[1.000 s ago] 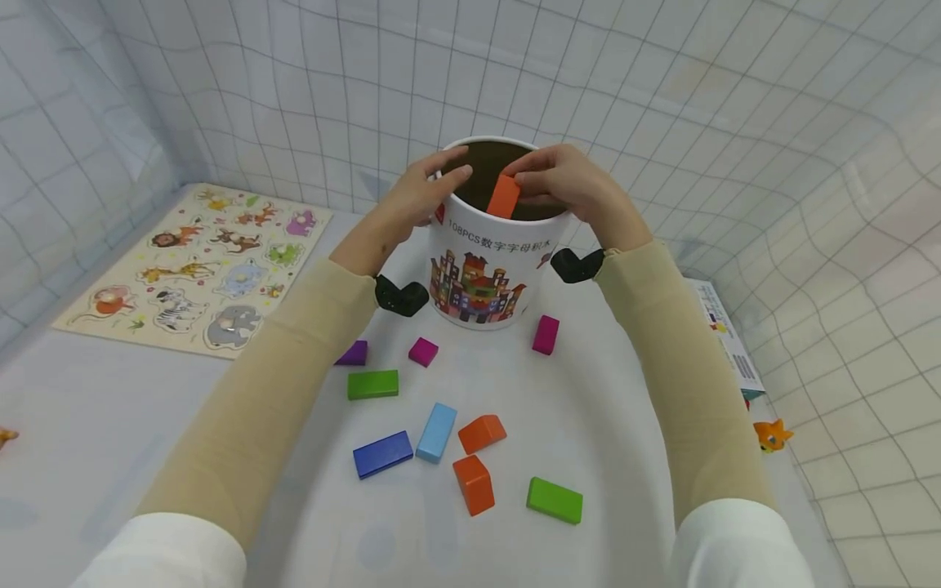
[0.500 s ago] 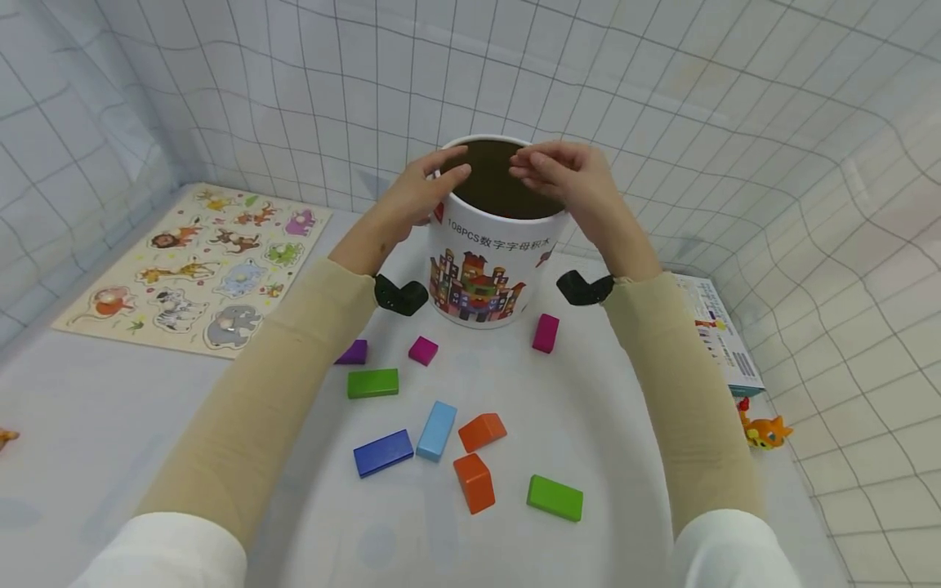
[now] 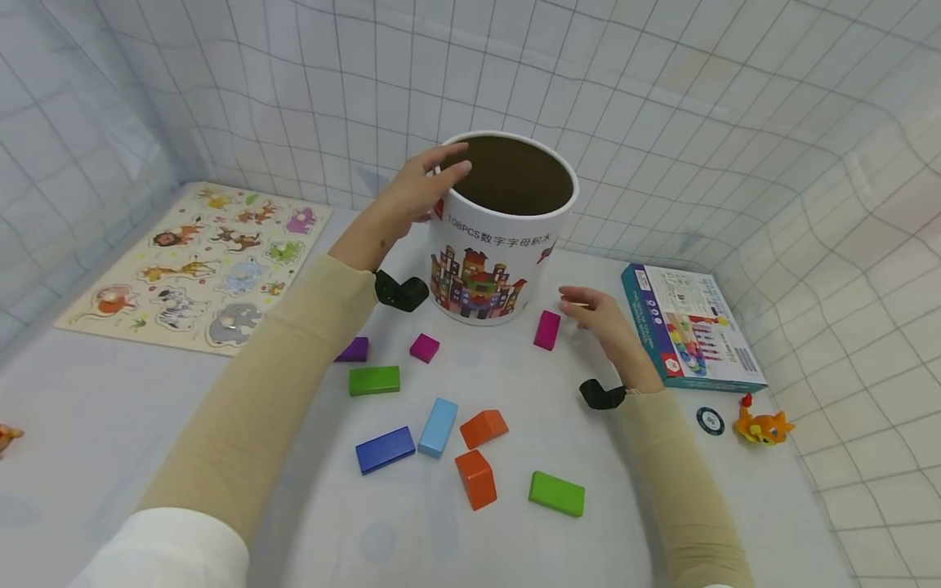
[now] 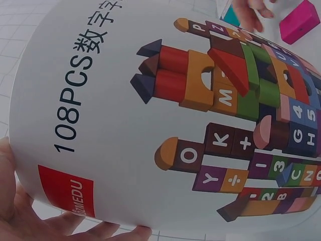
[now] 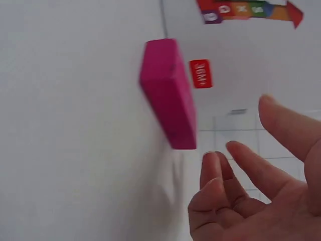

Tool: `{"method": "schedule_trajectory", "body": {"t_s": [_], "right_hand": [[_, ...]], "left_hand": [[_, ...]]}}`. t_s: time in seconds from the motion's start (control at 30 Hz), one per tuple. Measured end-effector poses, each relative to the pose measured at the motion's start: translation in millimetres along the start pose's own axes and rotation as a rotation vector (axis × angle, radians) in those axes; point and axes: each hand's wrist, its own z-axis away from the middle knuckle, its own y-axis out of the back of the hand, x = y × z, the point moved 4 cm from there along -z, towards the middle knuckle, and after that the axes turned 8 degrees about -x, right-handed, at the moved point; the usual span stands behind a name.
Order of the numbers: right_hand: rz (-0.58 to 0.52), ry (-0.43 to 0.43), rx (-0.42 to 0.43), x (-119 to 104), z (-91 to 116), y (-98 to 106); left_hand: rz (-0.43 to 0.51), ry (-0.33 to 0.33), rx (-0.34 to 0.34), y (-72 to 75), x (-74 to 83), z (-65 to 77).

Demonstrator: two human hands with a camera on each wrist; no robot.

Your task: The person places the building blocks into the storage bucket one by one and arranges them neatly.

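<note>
A white block bucket (image 3: 500, 261) with a printed block castle stands at the back. My left hand (image 3: 408, 194) grips its left rim, thumb and index finger reaching over the edge. In the left wrist view, more fingers (image 4: 108, 231) of that hand lie along the outer wall. My right hand (image 3: 608, 328) holds nothing. Its fingers are spread loosely just right of a magenta block (image 3: 547, 330). The right wrist view shows this block (image 5: 168, 95) in front of the fingertips, with a gap between. The bucket's inside is dark and its bottom hidden.
Green (image 3: 374, 380), dark blue (image 3: 385, 450), light blue (image 3: 438, 427) and orange (image 3: 476, 479) blocks lie nearer me. A small magenta block (image 3: 424, 348) sits before the bucket. An animal puzzle board (image 3: 220, 269) is left; a flat box (image 3: 691, 327) and orange toy (image 3: 764, 428) are right.
The right hand let the orange block go inside the bucket, came out and moved down to the right beside the magenta block. The left hand stayed on the rim.
</note>
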Motion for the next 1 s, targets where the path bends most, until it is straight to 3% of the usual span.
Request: {"method": "schedule_trajectory", "body": {"t_s": [0.1,0.23,0.43,0.57,0.7,0.83,0.9,1.0], "right_hand": [[0.205,-0.033,-0.057,14,-3,-8],[0.377,0.016,-0.074,14,-1,-15],[0.397,0.061,-0.069,14,8,-20],[0.41,0.082,-0.014,10,13,-23],[0.347,0.112,0.034,5,15,-24],[0.215,0.177,0.042,-11,18,-19],[0.123,0.23,0.075,-30,26,-12],[-0.081,0.377,0.15,-77,43,4]], "left_hand": [[0.002,0.003,-0.005,-2.2,-1.4,-0.2],[-0.008,-0.015,-0.004,-3.3,0.3,1.2],[-0.006,-0.012,0.006,-5.5,2.8,1.5],[-0.016,-0.012,0.009,-6.5,4.5,0.9],[-0.012,-0.021,0.01,-5.5,5.9,1.4],[0.006,-0.011,0.01,-3.8,4.3,1.8],[0.013,-0.001,0.002,-4.2,3.3,2.0],[0.013,-0.006,-0.008,-4.7,3.5,2.4]]}}
